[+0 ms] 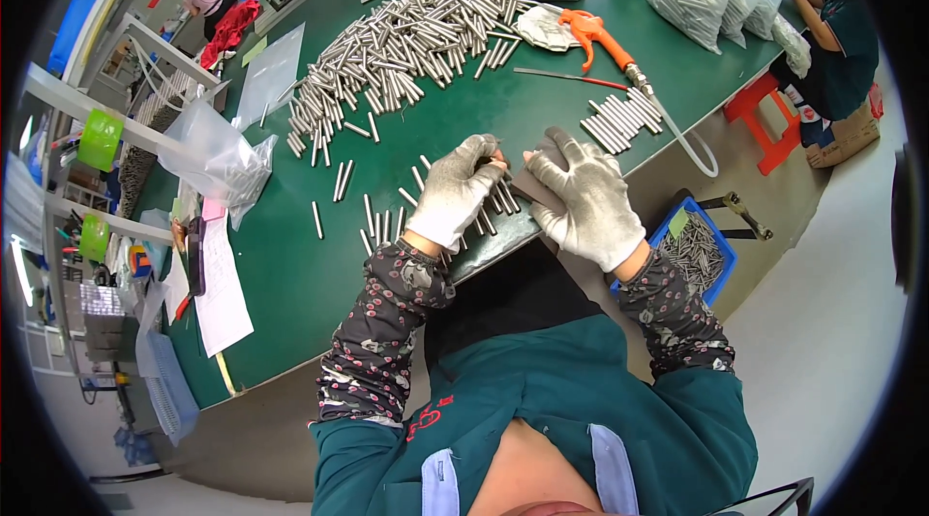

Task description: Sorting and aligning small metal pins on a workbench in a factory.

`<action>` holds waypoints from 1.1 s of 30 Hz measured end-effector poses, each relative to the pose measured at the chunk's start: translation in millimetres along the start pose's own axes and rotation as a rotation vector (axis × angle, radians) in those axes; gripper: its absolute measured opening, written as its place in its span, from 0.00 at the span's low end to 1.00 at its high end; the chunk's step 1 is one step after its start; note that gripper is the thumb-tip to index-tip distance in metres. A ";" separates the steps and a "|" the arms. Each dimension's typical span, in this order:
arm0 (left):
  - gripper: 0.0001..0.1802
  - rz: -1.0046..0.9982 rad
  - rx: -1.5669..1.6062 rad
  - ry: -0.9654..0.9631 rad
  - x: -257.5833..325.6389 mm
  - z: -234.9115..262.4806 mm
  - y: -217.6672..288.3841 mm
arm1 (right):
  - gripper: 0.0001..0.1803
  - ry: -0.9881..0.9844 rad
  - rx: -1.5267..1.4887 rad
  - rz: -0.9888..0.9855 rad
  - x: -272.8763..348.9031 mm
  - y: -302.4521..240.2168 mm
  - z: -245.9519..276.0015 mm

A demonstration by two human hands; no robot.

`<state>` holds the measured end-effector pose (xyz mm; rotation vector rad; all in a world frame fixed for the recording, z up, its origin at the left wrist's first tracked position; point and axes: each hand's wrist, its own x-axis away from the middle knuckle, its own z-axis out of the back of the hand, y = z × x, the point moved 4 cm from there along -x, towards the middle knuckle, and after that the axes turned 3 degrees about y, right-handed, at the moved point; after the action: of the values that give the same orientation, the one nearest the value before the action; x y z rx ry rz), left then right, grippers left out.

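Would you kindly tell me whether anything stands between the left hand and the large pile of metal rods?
Nothing visible does: green tabletop lies between the left hand and the large pile of metal rods. The right hand is off to the right of that path.

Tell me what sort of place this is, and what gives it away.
Probably a factory workshop: a large pile of metal rods lies on a green bench, with an orange air gun near it and a blue bin of metal parts below.
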<state>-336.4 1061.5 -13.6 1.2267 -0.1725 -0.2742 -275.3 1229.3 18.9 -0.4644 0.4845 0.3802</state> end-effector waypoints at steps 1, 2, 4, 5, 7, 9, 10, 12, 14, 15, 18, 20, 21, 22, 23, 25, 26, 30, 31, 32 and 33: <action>0.11 -0.097 -0.012 0.040 0.6 -0.5 3.7 | 0.26 -0.003 -0.020 -0.013 1.8 -0.4 1.9; 0.11 -0.095 -0.014 0.039 1.2 -1.2 4.2 | 0.26 -0.005 -0.040 -0.027 3.9 -0.6 3.4; 0.14 0.150 0.103 0.000 1.2 -3.5 0.0 | 0.26 0.006 -0.021 -0.025 9.2 1.2 6.9; 0.13 0.143 0.153 0.024 -0.1 -4.3 -4.4 | 0.26 0.017 0.002 -0.022 11.1 2.3 8.5; 0.12 0.124 0.093 0.055 -2.6 -4.6 -7.6 | 0.27 0.022 0.005 -0.034 12.5 4.9 9.5; 0.12 0.103 0.035 0.084 -3.5 -4.1 -6.4 | 0.27 0.028 0.011 -0.047 12.3 5.7 10.6; 0.11 0.159 0.049 0.071 -3.1 -5.0 -4.3 | 0.28 0.032 0.007 -0.068 10.7 4.5 10.9; 0.10 0.215 0.063 0.057 -4.6 -7.2 -9.8 | 0.28 0.037 0.002 -0.088 6.8 -0.8 9.7; 0.09 -0.035 0.026 0.124 -6.8 -4.2 -8.7 | 0.27 -0.021 -0.052 0.093 3.2 -17.9 5.4; 0.09 -0.034 0.025 0.124 -6.3 -3.4 -12.8 | 0.26 -0.062 -0.055 0.072 1.8 -14.5 0.8; 0.09 0.134 0.073 0.087 -5.0 -6.6 -5.3 | 0.24 0.049 0.164 -0.059 -4.2 11.0 8.5; 0.09 0.191 0.053 0.067 -2.5 -7.8 -2.1 | 0.23 0.085 0.097 -0.045 -1.6 2.9 8.9; 0.09 0.192 0.055 0.067 -2.7 -6.5 -0.1 | 0.23 0.036 0.067 0.042 0.4 -6.9 2.8; 0.09 0.214 0.039 0.060 -3.0 -4.4 0.8 | 0.22 -0.013 0.038 0.126 2.2 -14.0 -1.0; 0.10 0.236 0.022 0.053 -3.1 -3.7 0.6 | 0.23 -0.050 0.020 0.073 -1.1 -11.0 0.2; 0.10 0.168 0.031 0.081 -3.4 -5.9 -2.8 | 0.24 0.048 0.063 0.000 -6.6 7.2 2.4; 0.10 0.100 0.037 0.112 -3.9 -5.8 -4.9 | 0.24 0.098 0.152 0.000 -9.3 9.0 8.5; 0.11 0.171 0.027 0.077 -4.1 -4.9 -7.9 | 0.23 -0.013 0.059 0.109 1.2 -17.3 0.3; 0.12 0.285 0.041 0.037 -3.8 -4.9 -2.3 | 0.22 0.127 0.092 0.109 -4.4 -10.1 0.9; 0.12 0.284 0.042 0.036 -2.5 -6.6 -4.9 | 0.22 0.009 0.171 -0.104 -7.6 6.9 2.5; 0.10 0.145 -0.005 0.085 -2.0 -8.1 -6.0 | 0.23 0.031 0.133 -0.089 -5.2 8.0 5.3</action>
<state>-336.7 1067.6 -21.9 1.2125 -0.1857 -0.0967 -281.3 1237.4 23.1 -0.3622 0.5142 0.2536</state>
